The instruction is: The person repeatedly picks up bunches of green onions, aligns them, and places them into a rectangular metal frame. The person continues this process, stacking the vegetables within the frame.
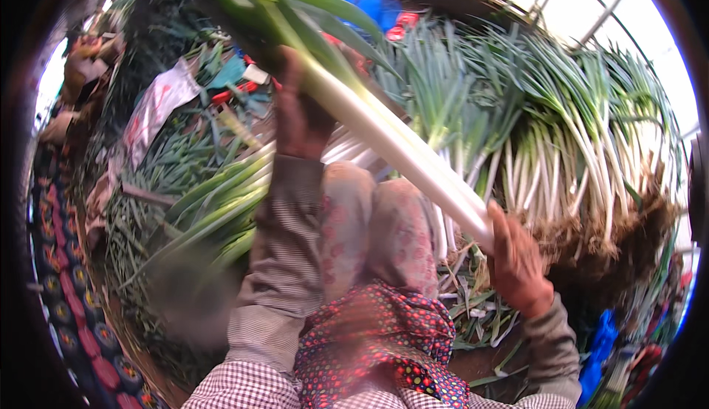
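A bunch of leeks or large green onions (382, 121) slants across the view above my knees, its green tops at the upper left and its white ends at the lower right. My left hand (302, 107) is closed around the bunch near the green part. My right hand (515, 259) lies with its fingers and palm against the white root end. Behind my left forearm, more trimmed stalks (227, 198) lie with leaves to the left and white ends to the right.
A large pile of untrimmed stalks with soily roots (554, 170) stands at right. Cut leaves (166, 159) cover the ground at left, with a white plastic bag (158, 104) on them. Blue plastic (354, 1) is at the top, another blue piece (601, 348) at lower right.
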Motion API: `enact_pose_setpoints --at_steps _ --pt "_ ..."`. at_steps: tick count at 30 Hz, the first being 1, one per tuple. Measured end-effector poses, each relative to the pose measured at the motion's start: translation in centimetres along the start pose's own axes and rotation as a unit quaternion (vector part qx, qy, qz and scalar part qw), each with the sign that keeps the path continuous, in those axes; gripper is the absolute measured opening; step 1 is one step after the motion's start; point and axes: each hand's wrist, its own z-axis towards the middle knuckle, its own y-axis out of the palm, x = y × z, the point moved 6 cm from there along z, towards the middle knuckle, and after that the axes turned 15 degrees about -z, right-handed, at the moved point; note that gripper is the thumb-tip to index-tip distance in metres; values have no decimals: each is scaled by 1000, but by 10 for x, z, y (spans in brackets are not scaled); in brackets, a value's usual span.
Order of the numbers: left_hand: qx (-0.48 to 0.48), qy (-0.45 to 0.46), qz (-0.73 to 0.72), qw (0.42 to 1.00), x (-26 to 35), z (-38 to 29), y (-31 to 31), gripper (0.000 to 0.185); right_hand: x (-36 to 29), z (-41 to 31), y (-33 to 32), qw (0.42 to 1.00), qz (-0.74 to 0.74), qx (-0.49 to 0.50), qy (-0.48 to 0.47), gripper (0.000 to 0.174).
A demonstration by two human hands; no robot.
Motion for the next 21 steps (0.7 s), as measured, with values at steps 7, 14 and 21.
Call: enact_pose_setpoints --at_steps 7,14,21 --pt "-2 325 180 928 240 -120 24 73 -63 236 35 958 7 154 -241 30" --pt "454 289 -55 841 223 -194 -200 54 -117 337 214 959 -1 9 -283 32" --pt "505 234 -70 827 201 -145 -286 87 -85 370 316 971 -27 -67 -226 28"
